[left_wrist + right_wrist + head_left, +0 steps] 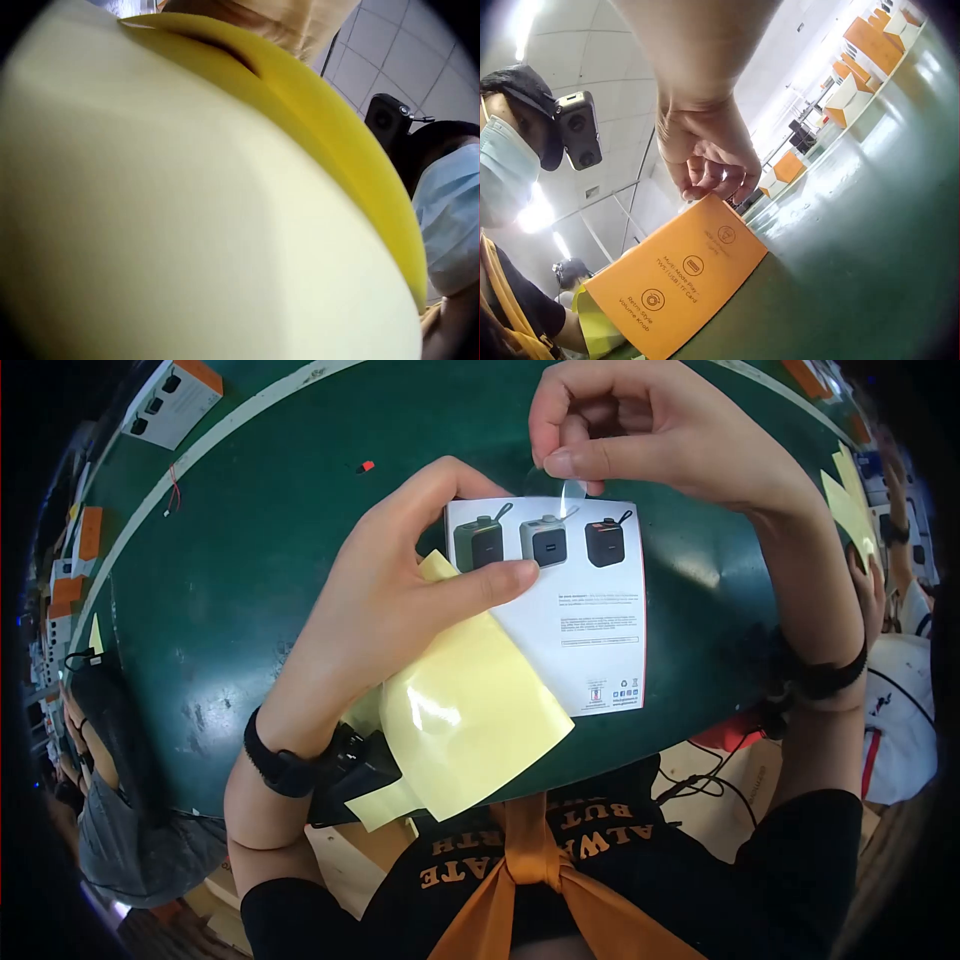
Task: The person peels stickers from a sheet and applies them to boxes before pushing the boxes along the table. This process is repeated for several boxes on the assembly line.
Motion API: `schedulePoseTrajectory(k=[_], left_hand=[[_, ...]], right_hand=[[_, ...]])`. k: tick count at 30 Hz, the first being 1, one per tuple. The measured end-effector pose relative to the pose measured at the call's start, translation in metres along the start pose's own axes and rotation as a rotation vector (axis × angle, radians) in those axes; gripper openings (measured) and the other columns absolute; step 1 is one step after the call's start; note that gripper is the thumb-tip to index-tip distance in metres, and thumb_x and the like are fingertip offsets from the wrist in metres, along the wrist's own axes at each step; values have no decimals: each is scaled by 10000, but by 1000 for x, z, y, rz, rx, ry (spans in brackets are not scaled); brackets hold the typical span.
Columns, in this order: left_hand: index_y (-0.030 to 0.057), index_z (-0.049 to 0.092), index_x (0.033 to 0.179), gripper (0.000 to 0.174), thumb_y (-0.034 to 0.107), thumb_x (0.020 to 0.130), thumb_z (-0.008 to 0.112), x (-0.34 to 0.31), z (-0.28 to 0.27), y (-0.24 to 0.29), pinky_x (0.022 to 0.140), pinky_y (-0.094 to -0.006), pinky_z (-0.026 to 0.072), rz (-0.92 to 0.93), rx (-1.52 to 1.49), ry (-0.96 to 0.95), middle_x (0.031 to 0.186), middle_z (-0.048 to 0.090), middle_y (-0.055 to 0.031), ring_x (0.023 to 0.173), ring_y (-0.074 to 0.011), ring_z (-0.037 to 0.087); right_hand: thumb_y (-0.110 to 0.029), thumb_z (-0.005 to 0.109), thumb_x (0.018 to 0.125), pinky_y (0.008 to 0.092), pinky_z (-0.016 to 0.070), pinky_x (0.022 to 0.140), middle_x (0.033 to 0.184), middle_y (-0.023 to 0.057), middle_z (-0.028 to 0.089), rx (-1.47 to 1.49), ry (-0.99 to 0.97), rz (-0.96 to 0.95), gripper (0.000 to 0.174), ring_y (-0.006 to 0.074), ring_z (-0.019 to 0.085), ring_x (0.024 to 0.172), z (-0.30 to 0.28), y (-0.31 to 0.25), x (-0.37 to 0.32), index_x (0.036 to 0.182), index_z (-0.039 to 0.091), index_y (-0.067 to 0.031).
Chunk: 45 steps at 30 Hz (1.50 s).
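My left hand (400, 575) grips a speaker box (600, 650), its thumb across the white printed face with three small speakers. The same hand holds a yellow sticker backing sheet (470, 710), which hangs over the box's lower left and fills much of the left wrist view as a pale sheet (165, 210). At the box's top edge my right hand (640, 435) pinches a clear round sticker (570, 490) between thumb and forefinger. From the right wrist, the box's orange side (682, 277) shows below the right hand (712, 165).
The box is over a green table (250, 610). A small red piece (367, 465) and a thin red wire (174, 490) lie on it. Another speaker box (172, 405) stands at the far left. Black cables (710, 775) hang below the near edge. Other people sit at both sides.
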<state>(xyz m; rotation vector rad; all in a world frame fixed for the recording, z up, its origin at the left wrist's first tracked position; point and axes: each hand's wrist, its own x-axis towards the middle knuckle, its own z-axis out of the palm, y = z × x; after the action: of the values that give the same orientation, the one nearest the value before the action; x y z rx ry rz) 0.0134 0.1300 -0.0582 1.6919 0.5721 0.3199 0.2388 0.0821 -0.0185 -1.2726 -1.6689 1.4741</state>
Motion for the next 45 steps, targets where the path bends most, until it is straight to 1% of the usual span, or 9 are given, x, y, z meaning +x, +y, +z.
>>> schedulePoseTrajectory(k=[19, 22, 26, 28, 32, 36, 38, 43, 45], left_hand=[[2, 539, 1065, 341, 50, 770, 701, -1, 1, 2, 878, -233, 383, -50, -6, -38, 971, 573, -31, 976, -102, 527], [2, 538, 1061, 335, 48, 771, 698, -2, 3, 2, 872, -232, 390, -67, -6, -20, 966, 584, -29, 957, -101, 535], [11, 538, 1052, 340, 62, 763, 709, -4, 6, 6, 862, -232, 401, -98, -21, -20, 963, 593, -31, 941, -99, 541], [20, 538, 1005, 340, 127, 756, 744, -5, 8, 6, 707, -240, 463, -49, -3, 21, 868, 601, -59, 813, -105, 572], [21, 548, 1051, 386, 153, 749, 750, -13, 6, 15, 819, -259, 434, -36, 57, -32, 966, 594, -56, 927, -121, 546], [20, 552, 1057, 382, 175, 765, 742, -22, 10, 18, 811, -272, 447, -20, 31, -67, 967, 603, -66, 921, -132, 560], [20, 553, 1061, 385, 175, 764, 742, -24, 12, 17, 820, -274, 446, -6, 55, -47, 983, 603, -71, 937, -136, 560], [16, 536, 1104, 401, 128, 769, 727, -36, -4, 8, 895, -286, 435, 141, 102, 107, 1128, 596, -110, 1044, -170, 552], [22, 506, 1156, 406, 66, 792, 683, -56, -31, 29, 872, -262, 449, -17, -113, 153, 1186, 583, -106, 1069, -154, 547]], right_hand=[[-31, 585, 859, 197, 436, 649, 735, 16, 594, -256, 0, -21, 64, 52, 545, 710, 7, 3, 1, 904, 586, 15], [-52, 619, 805, 252, 428, 629, 745, 29, 564, -261, -45, 184, 143, 95, 528, 678, 6, 10, 4, 912, 554, 16], [-67, 636, 794, 279, 424, 595, 675, 59, 526, -932, 189, -3, 162, 164, 516, 615, 8, 25, -8, 915, 552, 0], [-92, 622, 813, 316, 447, 627, 770, 100, 578, -478, 269, -183, 116, 202, 588, 724, 24, 12, -12, 875, 575, -5], [-93, 623, 817, 328, 446, 666, 831, 101, 581, -371, 318, -99, 85, 235, 566, 749, 45, 5, -39, 847, 591, -21], [-74, 618, 808, 353, 451, 733, 907, 123, 595, -643, 299, -25, 133, 277, 571, 826, 49, -21, -63, 930, 606, -23], [-81, 629, 794, 377, 458, 789, 990, 140, 611, -786, 608, -371, 255, 309, 576, 907, 73, -24, -57, 1041, 609, -17], [-267, 662, 804, 461, 338, 1028, 1241, 187, 524, -1174, 427, -279, 503, 339, 487, 1166, 112, -22, -73, 1200, 524, 12], [-411, 685, 755, 528, 289, 1048, 1337, 234, 423, -1199, 407, -178, 716, 380, 411, 1243, 130, -43, -86, 1268, 453, 31]])
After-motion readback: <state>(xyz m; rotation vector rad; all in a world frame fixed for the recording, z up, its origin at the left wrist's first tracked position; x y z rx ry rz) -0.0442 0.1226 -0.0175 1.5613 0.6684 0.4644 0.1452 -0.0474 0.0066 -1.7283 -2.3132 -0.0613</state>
